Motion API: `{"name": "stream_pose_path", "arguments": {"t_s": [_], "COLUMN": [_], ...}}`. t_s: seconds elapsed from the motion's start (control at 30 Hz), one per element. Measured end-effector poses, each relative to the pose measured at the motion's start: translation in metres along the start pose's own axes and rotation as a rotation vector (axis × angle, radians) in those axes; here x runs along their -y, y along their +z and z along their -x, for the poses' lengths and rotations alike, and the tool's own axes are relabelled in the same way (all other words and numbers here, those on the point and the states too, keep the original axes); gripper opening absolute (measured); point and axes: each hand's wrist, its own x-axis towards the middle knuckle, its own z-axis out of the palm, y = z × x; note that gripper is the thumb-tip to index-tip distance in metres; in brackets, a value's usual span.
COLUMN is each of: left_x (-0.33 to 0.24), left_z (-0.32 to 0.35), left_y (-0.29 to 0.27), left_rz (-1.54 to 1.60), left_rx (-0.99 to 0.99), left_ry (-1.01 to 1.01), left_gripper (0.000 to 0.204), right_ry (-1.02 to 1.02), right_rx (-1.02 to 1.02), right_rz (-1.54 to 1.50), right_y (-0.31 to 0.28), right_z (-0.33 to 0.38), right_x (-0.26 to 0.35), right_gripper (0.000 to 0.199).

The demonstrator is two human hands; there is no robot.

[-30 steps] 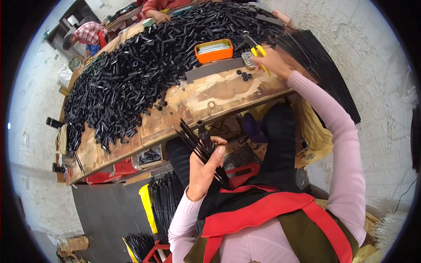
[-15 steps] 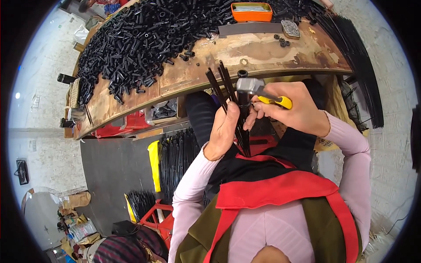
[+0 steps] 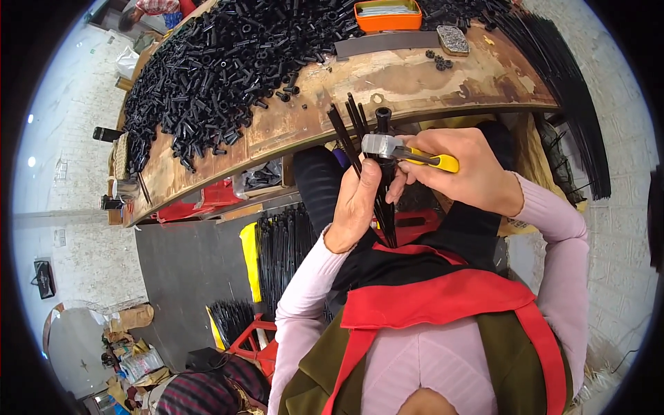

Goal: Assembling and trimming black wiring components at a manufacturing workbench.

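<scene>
My left hand (image 3: 354,207) is closed round a bundle of thin black rods (image 3: 340,123), which lean up toward the bench edge. A black tube-shaped fitting (image 3: 383,116) with a flared, hollow top stands upright beside the rods. In my right hand (image 3: 467,169) is a small hammer (image 3: 443,163) with a yellow and black handle. Its grey metal head lies across the fitting, just below the flared top, and hides part of it. My right fingertips are close to the fitting's lower part; whether they also grip it, I cannot tell.
Across the wooden bench (image 3: 415,79) spreads a large heap of black fittings (image 3: 214,83). An orange box (image 3: 387,22), a small tin (image 3: 452,40) and long black rods (image 3: 564,90) lie at the far right. More rods (image 3: 283,242) stand below, left of my legs.
The hammer head has shifted a little left across the fitting. My left hand keeps its hold on the rods. The whole view has tilted slightly.
</scene>
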Motion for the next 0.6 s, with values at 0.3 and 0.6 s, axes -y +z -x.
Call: {"name": "stream_pose_path", "arguments": {"t_s": [0.3, 0.6], "left_x": [0.001, -0.013], "left_z": [0.004, 0.015], "left_y": [-0.005, -0.034], "left_rz": [0.027, 0.200], "left_rx": [-0.023, 0.096], "left_ry": [0.048, -0.072], "left_gripper": [0.050, 0.061], "right_ry": [-0.139, 0.121], "right_rx": [0.138, 0.131], "right_rz": [0.156, -0.261], "right_y": [-0.007, 0.025], "right_z": [-0.022, -0.031], "right_x": [0.004, 0.001], "right_gripper": [0.026, 0.017]}}
